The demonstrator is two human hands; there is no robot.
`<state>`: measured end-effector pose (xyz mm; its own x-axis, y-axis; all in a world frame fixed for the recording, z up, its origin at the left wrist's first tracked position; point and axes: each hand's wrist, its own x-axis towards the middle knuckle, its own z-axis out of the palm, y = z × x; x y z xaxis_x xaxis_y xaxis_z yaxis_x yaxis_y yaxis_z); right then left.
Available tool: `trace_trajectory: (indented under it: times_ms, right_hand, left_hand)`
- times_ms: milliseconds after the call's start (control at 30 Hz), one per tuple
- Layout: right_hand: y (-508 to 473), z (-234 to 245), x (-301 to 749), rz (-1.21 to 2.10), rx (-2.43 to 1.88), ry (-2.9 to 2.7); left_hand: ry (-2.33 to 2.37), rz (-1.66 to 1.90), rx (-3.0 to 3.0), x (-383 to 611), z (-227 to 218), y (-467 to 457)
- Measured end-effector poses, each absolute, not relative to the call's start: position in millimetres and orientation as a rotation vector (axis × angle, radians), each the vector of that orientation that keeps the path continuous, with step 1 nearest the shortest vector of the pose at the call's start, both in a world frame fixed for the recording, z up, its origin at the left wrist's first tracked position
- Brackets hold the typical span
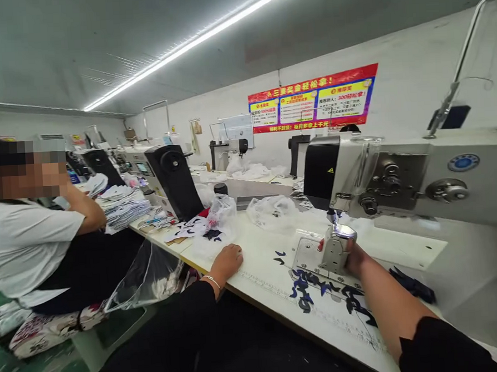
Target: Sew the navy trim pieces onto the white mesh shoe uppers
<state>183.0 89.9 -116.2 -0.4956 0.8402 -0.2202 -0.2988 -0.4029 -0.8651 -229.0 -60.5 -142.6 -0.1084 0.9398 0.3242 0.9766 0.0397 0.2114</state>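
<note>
My left hand [228,262], a bracelet on its wrist, rests on the front edge of the white sewing table [257,282]. Its fingers look curled under, and whatever they may hold is hidden. My right hand [354,258] reaches behind the needle head of the sewing machine [392,175]. A fingertip shows on the head's far side, but the machine hides most of the fingers. Small dark fabric pieces [304,294] lie in a loose row in front of the machine's metal plate [308,252]. Two more dark scraps [279,257] lie to the left of the plate.
A co-worker in a white top [30,242] sits at left beside stacked white pieces [122,206]. Clear plastic bags [272,209] lie at the table's back. A dark bundle [412,285] is right of my forearm. Another machine [175,178] stands further left.
</note>
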Motion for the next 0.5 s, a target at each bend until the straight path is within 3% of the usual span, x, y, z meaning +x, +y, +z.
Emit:
trace_trajectory:
  times_ms: [500]
  right_hand:
    - [97, -125, 189, 1.949, -0.879, -1.140]
  left_hand:
    - [-2.293, -0.667, -2.153, -241, -157, -42]
